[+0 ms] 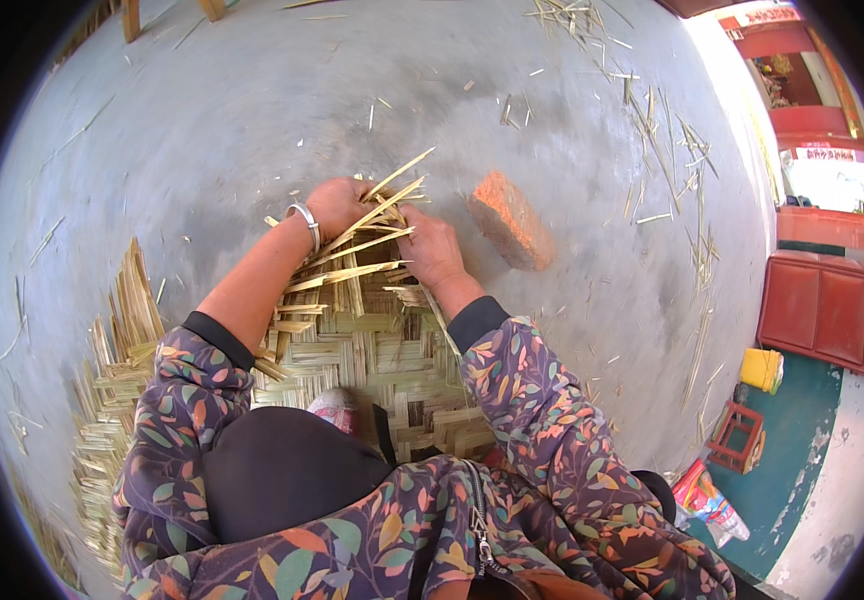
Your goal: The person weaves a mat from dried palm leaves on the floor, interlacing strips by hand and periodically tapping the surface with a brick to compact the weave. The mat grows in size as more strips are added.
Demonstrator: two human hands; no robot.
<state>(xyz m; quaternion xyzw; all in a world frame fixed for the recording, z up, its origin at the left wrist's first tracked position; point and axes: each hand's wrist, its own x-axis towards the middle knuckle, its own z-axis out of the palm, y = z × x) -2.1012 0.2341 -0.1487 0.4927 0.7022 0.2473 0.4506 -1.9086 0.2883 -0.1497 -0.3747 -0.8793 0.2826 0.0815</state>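
A woven mat of flat, pale split strips lies on the floor before me, with loose strip ends sticking out along its far edge. At that edge my left hand, with a silver bangle at the wrist, is closed, its fingertips partly hidden behind the strips. Close beside it, on the right, my right hand is closed on the strips at the mat's corner. Several strip ends fan out between the two hands. A shoe rests on the mat near my knee.
An orange-red brick lies on the grey floor just right of my right hand. Strip scraps are scattered at the far right. More woven matting spreads at the left. A red padded seat, yellow container and small stool stand at the right.
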